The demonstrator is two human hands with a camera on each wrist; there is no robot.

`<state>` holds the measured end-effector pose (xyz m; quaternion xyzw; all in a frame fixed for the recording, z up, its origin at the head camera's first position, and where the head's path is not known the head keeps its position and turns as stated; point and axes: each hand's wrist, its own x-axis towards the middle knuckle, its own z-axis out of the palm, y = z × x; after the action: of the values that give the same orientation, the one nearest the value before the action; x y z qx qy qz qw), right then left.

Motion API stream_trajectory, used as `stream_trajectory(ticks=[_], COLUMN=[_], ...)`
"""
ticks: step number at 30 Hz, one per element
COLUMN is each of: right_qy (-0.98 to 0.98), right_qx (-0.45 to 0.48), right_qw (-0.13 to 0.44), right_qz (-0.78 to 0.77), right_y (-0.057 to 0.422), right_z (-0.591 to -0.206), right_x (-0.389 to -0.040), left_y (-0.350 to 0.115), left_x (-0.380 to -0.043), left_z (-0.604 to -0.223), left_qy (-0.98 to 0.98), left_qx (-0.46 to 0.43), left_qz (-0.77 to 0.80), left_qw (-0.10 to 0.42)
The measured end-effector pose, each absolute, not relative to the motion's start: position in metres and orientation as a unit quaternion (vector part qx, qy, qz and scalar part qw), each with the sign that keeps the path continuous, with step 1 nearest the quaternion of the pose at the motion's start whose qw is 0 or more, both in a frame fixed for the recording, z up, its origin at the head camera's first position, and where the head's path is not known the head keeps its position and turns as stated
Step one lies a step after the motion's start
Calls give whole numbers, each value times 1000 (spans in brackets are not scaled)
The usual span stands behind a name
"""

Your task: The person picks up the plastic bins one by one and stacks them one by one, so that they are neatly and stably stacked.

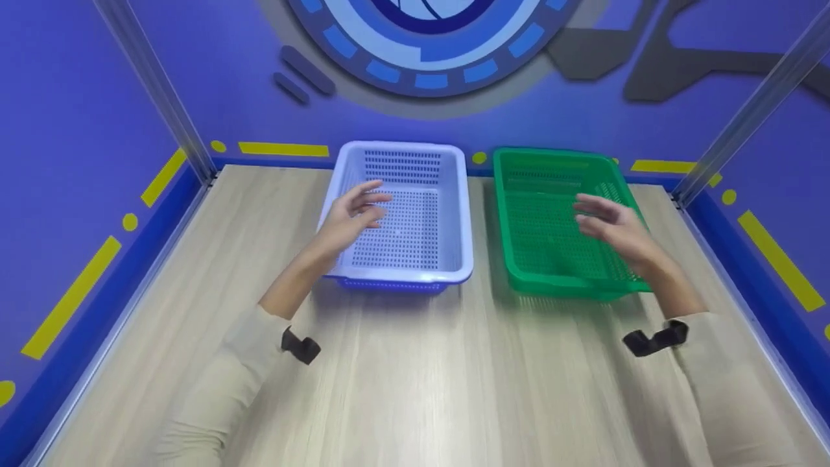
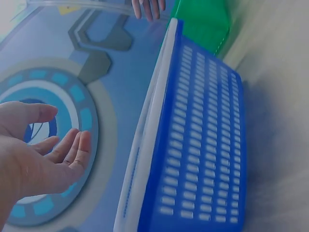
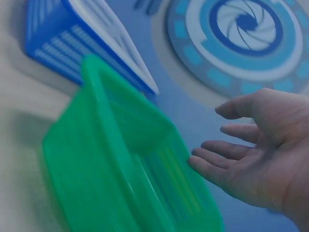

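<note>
A pale blue-violet perforated plastic basket [image 1: 395, 277] stands on the wooden tabletop, left of centre. My left hand [image 1: 353, 217] hovers over its left side, fingers loosely bent and holding nothing. To the right stands a green perforated basket [image 1: 519, 272] of similar shape. Above its right part is my right hand [image 1: 613, 227], slightly blurred, with relaxed fingers and nothing held. In the left wrist view the left hand [image 2: 48, 150] is apart from the basket's rim. The right wrist view shows the right hand [image 3: 260, 150] beside the green basket's rim [image 3: 113, 140], palm bare.
The light wooden table [image 1: 402, 376] spans the front. A blue-violet back wall [image 1: 428, 123] with a round printed emblem rises right behind both baskets. Side walls with yellow marks and metal posts [image 1: 162, 84] bound the table. A narrow gap separates the two baskets.
</note>
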<state>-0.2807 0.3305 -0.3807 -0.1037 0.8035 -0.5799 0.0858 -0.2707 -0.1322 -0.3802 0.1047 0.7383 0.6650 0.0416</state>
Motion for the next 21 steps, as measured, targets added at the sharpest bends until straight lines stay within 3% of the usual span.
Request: stream_trajectory(ticks=[12, 21], right_qy=[716, 654], right_qx=[-52, -29], right_qw=[54, 67], right_qz=[-694, -753], right_y=[432, 471], right_z=[-377, -395], right_x=[-273, -272], left_y=[-70, -5], left_x=[-272, -268], left_z=[-382, -380], left_qy=[716, 736], left_qx=[119, 185], left_qz=[674, 611], left_qw=[138, 225])
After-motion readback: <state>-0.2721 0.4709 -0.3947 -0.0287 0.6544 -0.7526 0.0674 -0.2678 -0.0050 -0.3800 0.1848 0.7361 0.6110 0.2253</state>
